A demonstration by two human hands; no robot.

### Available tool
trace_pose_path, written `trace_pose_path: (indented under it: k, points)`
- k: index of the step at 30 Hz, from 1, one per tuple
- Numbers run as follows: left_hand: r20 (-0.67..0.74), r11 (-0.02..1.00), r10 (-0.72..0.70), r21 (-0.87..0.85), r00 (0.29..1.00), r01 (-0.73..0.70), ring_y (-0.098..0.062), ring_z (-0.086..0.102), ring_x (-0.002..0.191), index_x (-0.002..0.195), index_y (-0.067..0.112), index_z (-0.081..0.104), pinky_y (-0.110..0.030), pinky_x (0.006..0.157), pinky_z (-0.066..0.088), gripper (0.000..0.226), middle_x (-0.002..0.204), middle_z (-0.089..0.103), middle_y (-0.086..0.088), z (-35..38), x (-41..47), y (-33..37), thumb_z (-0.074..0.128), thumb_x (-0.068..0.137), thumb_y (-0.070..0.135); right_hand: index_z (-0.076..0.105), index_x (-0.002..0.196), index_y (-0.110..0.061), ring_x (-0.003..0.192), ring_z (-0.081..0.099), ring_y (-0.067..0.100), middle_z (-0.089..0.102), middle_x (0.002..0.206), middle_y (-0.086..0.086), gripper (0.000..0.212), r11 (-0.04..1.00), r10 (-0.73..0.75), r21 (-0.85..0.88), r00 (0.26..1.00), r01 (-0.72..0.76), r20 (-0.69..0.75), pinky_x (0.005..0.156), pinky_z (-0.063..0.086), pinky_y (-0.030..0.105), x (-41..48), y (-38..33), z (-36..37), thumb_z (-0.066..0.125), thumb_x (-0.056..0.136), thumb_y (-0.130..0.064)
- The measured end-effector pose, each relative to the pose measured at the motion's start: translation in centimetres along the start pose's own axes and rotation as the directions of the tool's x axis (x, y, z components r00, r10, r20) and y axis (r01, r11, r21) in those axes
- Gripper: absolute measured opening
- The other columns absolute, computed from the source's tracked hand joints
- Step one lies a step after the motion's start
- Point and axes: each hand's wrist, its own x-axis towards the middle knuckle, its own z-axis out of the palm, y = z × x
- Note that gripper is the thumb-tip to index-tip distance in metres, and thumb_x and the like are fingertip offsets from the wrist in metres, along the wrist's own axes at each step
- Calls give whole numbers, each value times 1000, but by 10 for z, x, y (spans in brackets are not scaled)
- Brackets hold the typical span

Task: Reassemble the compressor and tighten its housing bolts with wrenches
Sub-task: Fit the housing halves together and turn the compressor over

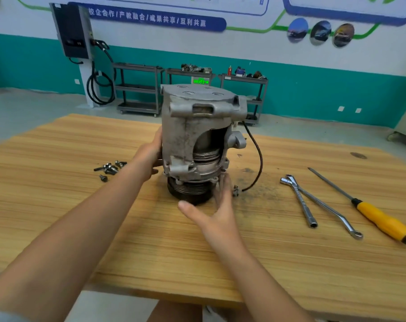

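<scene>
The grey cutaway compressor (188, 135) stands upright on its black pulley (189, 192) in the middle of the wooden table (290, 263). My left hand (151, 156) lies flat against the housing's left side with its fingers straight. My right hand (217, 210) is spread open at the lower right; its fingertips touch the flange above the pulley and the thumb points left. Several housing bolts (110, 169) lie loose to the left of my left wrist. Two crossed wrenches (313, 201) lie to the right of the compressor.
A yellow-handled screwdriver (369, 211) lies at the far right. A black cable (257, 159) curves from the compressor down to the table, near a small metal part (235, 190) and a dark grease smudge. Tool carts stand by the far wall.
</scene>
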Motion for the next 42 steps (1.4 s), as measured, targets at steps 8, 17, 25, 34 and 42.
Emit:
trace_pose_path:
  k: [8,17,25,34,42]
  points:
    - [57,991,135,-4,989,-135,-4,65,92,102,24,63,-38,85,47,31,96,70,11,-24,-46,-29,44,94,47,23,148,-24,131,38,12,36,147,1,96,994,62,-78,991,-72,-123,105,36,32,24,0,-32,80,72,-27]
    - [76,883,376,271,923,-382,-4,61,99,102,34,62,-37,91,49,18,98,66,15,-23,-83,-29,56,88,42,45,116,-34,111,49,4,53,107,-23,60,981,-83,-180,996,76,-34,90,37,21,52,-4,-30,81,70,-19]
    - [106,832,425,347,899,-434,-9,61,102,118,20,61,-28,82,47,33,106,65,9,-26,-81,-31,53,91,37,41,123,-35,113,46,3,49,110,-27,68,974,-129,-190,991,120,-37,93,37,23,54,3,-28,81,70,-25]
    - [29,703,536,538,843,-465,-4,59,80,118,13,53,-8,61,40,54,89,57,14,-17,-82,-45,77,74,31,43,133,-28,123,46,12,50,126,-14,73,981,-108,-166,992,96,-65,101,40,33,55,7,-31,81,70,-27]
    - [-29,714,579,500,814,-490,-10,52,109,123,12,53,-25,89,41,59,122,57,0,-9,-80,-47,66,76,46,37,140,-25,127,44,13,48,137,-9,85,983,-116,-148,993,113,-16,107,38,39,57,10,-29,81,68,-33]
